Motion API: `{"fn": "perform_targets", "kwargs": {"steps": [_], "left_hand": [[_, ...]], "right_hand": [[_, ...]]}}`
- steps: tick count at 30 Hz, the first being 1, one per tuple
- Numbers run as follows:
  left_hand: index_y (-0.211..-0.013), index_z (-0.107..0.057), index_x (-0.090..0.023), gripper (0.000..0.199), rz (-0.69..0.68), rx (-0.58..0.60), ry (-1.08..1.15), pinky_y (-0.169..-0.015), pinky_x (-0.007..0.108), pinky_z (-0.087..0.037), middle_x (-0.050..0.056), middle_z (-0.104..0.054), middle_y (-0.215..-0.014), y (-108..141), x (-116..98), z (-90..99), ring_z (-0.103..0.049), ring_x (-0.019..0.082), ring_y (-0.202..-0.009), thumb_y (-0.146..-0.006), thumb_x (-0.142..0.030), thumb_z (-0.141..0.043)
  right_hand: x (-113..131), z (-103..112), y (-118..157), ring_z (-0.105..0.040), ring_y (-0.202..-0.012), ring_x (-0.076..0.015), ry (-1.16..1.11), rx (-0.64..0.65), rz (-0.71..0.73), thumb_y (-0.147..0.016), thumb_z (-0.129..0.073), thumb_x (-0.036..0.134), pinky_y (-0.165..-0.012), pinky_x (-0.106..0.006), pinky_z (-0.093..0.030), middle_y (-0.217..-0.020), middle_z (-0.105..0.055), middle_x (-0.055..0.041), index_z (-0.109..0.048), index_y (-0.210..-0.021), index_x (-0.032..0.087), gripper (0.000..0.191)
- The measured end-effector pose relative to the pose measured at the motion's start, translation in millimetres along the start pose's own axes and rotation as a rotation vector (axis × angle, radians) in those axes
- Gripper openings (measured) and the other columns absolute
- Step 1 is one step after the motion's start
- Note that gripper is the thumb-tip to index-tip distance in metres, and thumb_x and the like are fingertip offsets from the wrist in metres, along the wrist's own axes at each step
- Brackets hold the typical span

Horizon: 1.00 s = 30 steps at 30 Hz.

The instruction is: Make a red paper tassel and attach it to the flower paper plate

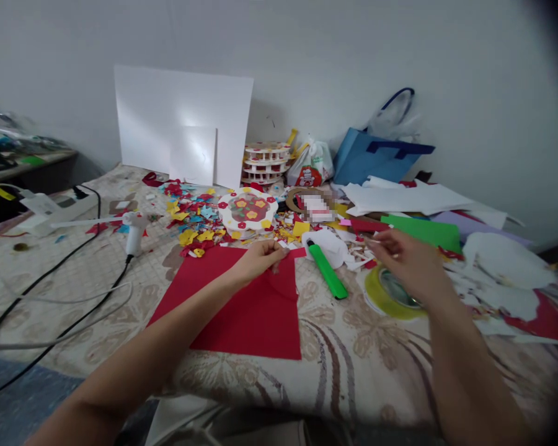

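Note:
My left hand [260, 259] is over the top edge of a red sheet [255, 316], its fingers pinched at a small red strip [298, 253]. To the right, my right hand [402, 260] is raised above a yellow tape roll [390, 294]; its thumb and fingers are closed together, and what lies between them is too small to make out. A green utility knife [326, 270] lies between the hands, partly on a white paper scrap [330, 244].
Colourful paper scraps surround a flower-trimmed round piece [247, 210]. White boards [144, 118], stacked round tiers [265, 162] and a blue bag [372, 158] stand behind. A glue gun [134, 234] and cables lie left, green paper [423, 232] right.

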<state>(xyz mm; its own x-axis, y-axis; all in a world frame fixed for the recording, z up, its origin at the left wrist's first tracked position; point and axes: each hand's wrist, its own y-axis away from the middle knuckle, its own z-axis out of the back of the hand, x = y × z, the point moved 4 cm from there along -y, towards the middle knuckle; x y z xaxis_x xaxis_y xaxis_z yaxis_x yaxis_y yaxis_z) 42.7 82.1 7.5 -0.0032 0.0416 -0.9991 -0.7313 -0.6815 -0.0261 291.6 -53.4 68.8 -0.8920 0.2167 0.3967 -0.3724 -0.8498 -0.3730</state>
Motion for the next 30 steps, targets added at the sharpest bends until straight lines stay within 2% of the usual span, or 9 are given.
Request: {"fn": "perform_targets", "kwargs": {"steps": [3, 7, 12, 15, 17, 20, 24, 28, 30], "left_hand": [[-0.071, -0.049, -0.016, 0.034, 0.003, 0.01, -0.006, -0.048, 0.019, -0.035, -0.008, -0.044, -0.046, -0.2, -3.7, 4.4, -0.042, 0.005, -0.042, -0.078, -0.046, -0.064], [-0.072, -0.053, -0.015, 0.034, 0.023, 0.066, -0.015, -0.046, 0.018, -0.032, -0.007, -0.048, -0.051, -0.8, -7.8, 6.4, -0.041, 0.004, -0.043, -0.075, -0.046, -0.067], [-0.072, -0.055, -0.014, 0.035, 0.015, 0.144, -0.024, -0.045, 0.018, -0.03, -0.005, -0.05, -0.053, 0.6, -12.1, 4.3, -0.041, 0.003, -0.043, -0.075, -0.046, -0.068], [-0.073, -0.056, -0.014, 0.035, 0.016, 0.17, -0.047, -0.045, 0.018, -0.03, -0.006, -0.049, -0.052, 2.4, -15.2, 3.5, -0.042, 0.004, -0.044, -0.075, -0.047, -0.067], [-0.073, -0.056, -0.014, 0.035, 0.011, 0.193, -0.068, -0.045, 0.018, -0.03, -0.005, -0.05, -0.053, 3.3, -16.5, 2.9, -0.042, 0.004, -0.045, -0.076, -0.046, -0.066], [-0.071, -0.054, -0.014, 0.034, -0.017, 0.238, -0.098, -0.046, 0.018, -0.031, -0.006, -0.048, -0.054, 4.2, -16.2, 1.2, -0.041, 0.004, -0.045, -0.078, -0.045, -0.065], [-0.071, -0.056, -0.014, 0.033, -0.051, 0.286, -0.174, -0.047, 0.019, -0.031, -0.005, -0.047, -0.054, 5.0, -11.4, -2.3, -0.042, 0.005, -0.048, -0.079, -0.045, -0.063], [-0.072, -0.057, -0.014, 0.03, -0.089, 0.321, -0.234, -0.05, 0.02, -0.032, -0.004, -0.048, -0.056, 5.9, -7.9, -8.2, -0.041, 0.006, -0.05, -0.083, -0.042, -0.059], [-0.079, -0.059, -0.014, 0.027, -0.145, 0.244, -0.239, -0.055, 0.02, -0.037, -0.001, -0.053, -0.064, 6.3, -11.1, -9.5, -0.047, 0.009, -0.058, -0.084, -0.04, -0.058]], "right_hand": [[-47.8, 26.0, 11.4, -0.063, -0.068, -0.0215, 0.129, 0.089, -0.127, -0.078, -0.06, 0.047, -0.063, -0.034, -0.043, -0.077, -0.068, -0.0065, -0.062, -0.085, 0.022, 0.026], [-97.5, 23.5, 30.7, -0.061, -0.072, -0.0266, 0.206, 0.258, -0.051, -0.072, -0.062, 0.045, -0.063, -0.038, -0.041, -0.074, -0.065, -0.0089, -0.059, -0.079, 0.023, 0.024], [-116.1, 16.5, 35.5, -0.059, -0.067, -0.028, 0.142, 0.23, -0.051, -0.07, -0.064, 0.044, -0.061, -0.04, -0.041, -0.068, -0.062, -0.0098, -0.055, -0.066, 0.025, 0.021], [-96.7, 22.2, 28.8, -0.061, -0.068, -0.0273, 0.002, 0.139, -0.128, -0.07, -0.064, 0.043, -0.061, -0.04, -0.043, -0.077, -0.065, -0.0106, -0.056, -0.075, 0.025, 0.02], [-69.5, 20.0, 24.0, -0.062, -0.071, -0.0246, -0.254, 0.093, -0.19, -0.071, -0.065, 0.045, -0.062, -0.037, -0.046, -0.083, -0.067, -0.0093, -0.056, -0.088, 0.025, 0.028], [-8.5, -7.2, 19.3, -0.057, -0.066, -0.0179, -0.617, 0.253, -0.146, -0.066, -0.073, 0.049, -0.06, -0.03, -0.047, -0.076, -0.063, -0.0028, -0.058, -0.091, 0.024, 0.038], [57.7, -63.6, 24.4, -0.043, -0.052, -0.0096, -0.782, 0.609, -0.127, -0.065, -0.074, 0.051, -0.048, -0.024, -0.034, -0.062, -0.055, 0.0028, -0.063, -0.078, 0.018, 0.037], [71.0, -95.6, 33.7, -0.035, -0.046, -0.0072, -0.938, 0.656, -0.238, -0.068, -0.074, 0.048, -0.046, -0.022, -0.023, -0.052, -0.048, 0.0067, -0.06, -0.074, 0.018, 0.033], [67.7, -99.6, 37.1, -0.036, -0.046, -0.0077, -1.02, 0.606, -0.291, -0.07, -0.073, 0.047, -0.046, -0.023, -0.023, -0.051, -0.048, 0.0066, -0.058, -0.074, 0.019, 0.032]]}}
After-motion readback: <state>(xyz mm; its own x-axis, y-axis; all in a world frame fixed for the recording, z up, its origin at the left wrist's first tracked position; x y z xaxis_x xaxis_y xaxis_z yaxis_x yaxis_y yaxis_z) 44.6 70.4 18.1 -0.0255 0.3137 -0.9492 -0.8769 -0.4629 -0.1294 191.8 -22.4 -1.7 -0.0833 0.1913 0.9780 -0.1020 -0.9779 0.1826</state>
